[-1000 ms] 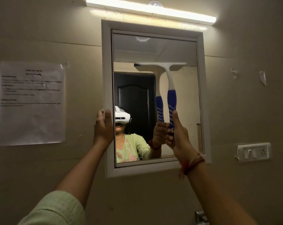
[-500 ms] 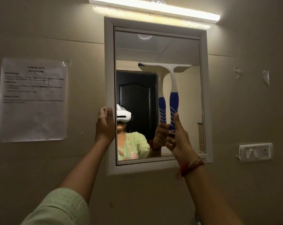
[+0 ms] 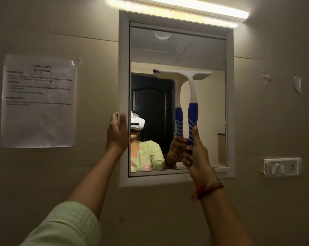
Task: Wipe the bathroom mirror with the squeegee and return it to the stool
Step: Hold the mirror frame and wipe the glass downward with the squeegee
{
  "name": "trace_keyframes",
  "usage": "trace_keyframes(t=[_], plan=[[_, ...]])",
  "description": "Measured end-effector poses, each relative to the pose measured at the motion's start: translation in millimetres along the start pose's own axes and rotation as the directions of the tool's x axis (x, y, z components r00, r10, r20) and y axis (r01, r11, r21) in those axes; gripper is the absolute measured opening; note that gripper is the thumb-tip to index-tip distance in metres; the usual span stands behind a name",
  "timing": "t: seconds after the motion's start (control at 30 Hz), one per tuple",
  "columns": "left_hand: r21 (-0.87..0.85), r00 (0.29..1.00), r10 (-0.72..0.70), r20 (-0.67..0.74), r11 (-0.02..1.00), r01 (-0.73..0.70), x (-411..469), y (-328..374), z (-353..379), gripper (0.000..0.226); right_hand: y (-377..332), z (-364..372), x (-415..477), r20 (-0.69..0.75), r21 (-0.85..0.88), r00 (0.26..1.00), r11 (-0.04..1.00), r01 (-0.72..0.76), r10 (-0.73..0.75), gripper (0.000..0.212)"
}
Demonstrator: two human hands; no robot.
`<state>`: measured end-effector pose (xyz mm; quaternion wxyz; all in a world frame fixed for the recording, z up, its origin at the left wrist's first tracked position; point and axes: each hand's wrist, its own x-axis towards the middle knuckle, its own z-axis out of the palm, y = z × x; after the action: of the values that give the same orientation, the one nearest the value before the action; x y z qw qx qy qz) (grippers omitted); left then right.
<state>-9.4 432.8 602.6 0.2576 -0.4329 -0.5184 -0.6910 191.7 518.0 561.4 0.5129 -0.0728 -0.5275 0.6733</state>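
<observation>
My right hand [image 3: 196,155] is raised in front of the rectangular white-framed wall mirror [image 3: 229,103], fingers curled shut around the bottom end of the white plastic squeegee with its blue ribbed grip [image 3: 191,110], thumb pointing straight up along the handle's right side. The handle stands nearly upright before the right half of the glass, and the wide white blade at its top lies level against the mirror about halfway up, its reflection showing just to the left. My right forearm climbs steeply from below the mirror's lower right corner, a red thread band [image 3: 208,188] around the wrist. My left hand [image 3: 117,132] is lifted to the mirror's left frame edge, about two thirds of the way down, fingers wrapped over the white moulding and thumb lying on its front face, gripping the frame. That arm reaches up from the lower left in a pale green sleeve [image 3: 68,226]. Left of the mirror a printed paper sheet [image 3: 38,102] is taped to the beige wall; to its lower right sits a white switch plate [image 3: 282,168], and above it glows a long tube light [image 3: 185,6].
</observation>
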Motion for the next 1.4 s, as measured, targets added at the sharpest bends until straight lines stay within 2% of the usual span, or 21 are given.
trace_keyframes(t=[0.1,0.2,0.3,0.53,0.63,0.8,1.07,1.27,1.4], plan=[[-0.005,1.000,-0.010,0.005,1.000,0.010,0.2,0.3,0.1,0.041,28.8,-11.5,-23.3,-0.132,-0.007,0.990,0.999,-0.046,0.045,0.059],[-0.012,1.000,-0.002,0.013,1.000,0.002,0.0,0.2,-0.5,0.040,55.1,-22.2,-49.3,-0.161,-0.003,0.982,0.995,-0.104,0.102,0.058],[-0.005,1.000,0.006,0.007,1.000,-0.006,-0.1,1.2,-0.6,0.038,52.5,-21.1,-53.4,-0.144,0.029,0.981,0.992,-0.123,0.126,0.049],[0.005,1.000,0.013,0.006,1.000,-0.013,0.0,1.1,-0.4,0.038,9.3,-2.6,-25.0,-0.158,0.015,0.986,0.999,-0.051,0.053,0.054],[0.000,1.000,-0.003,0.007,1.000,0.003,-0.1,1.5,-0.6,0.040,27.8,-13.2,-37.6,-0.164,0.012,0.983,0.997,-0.079,0.080,0.054],[-0.007,1.000,-0.005,0.016,1.000,0.005,-0.8,1.8,-0.9,0.040,66.7,-34.5,-74.7,-0.136,0.086,0.965,0.973,-0.213,0.223,0.050],[-0.001,0.999,-0.021,0.028,1.000,0.021,0.3,2.1,-1.6,0.039,31.3,-21.3,-53.7,-0.064,0.141,0.991,0.984,-0.111,0.121,0.046],[-0.013,1.000,-0.018,0.026,1.000,0.019,0.7,0.9,-0.9,0.037,82.0,-48.2,-77.8,-0.127,0.121,0.963,0.968,-0.221,0.236,0.045],[-0.005,1.000,-0.022,0.021,1.000,0.022,1.2,-0.4,-0.4,0.038,77.6,-44.4,-76.2,-0.093,0.155,0.966,0.962,-0.225,0.241,0.044]])
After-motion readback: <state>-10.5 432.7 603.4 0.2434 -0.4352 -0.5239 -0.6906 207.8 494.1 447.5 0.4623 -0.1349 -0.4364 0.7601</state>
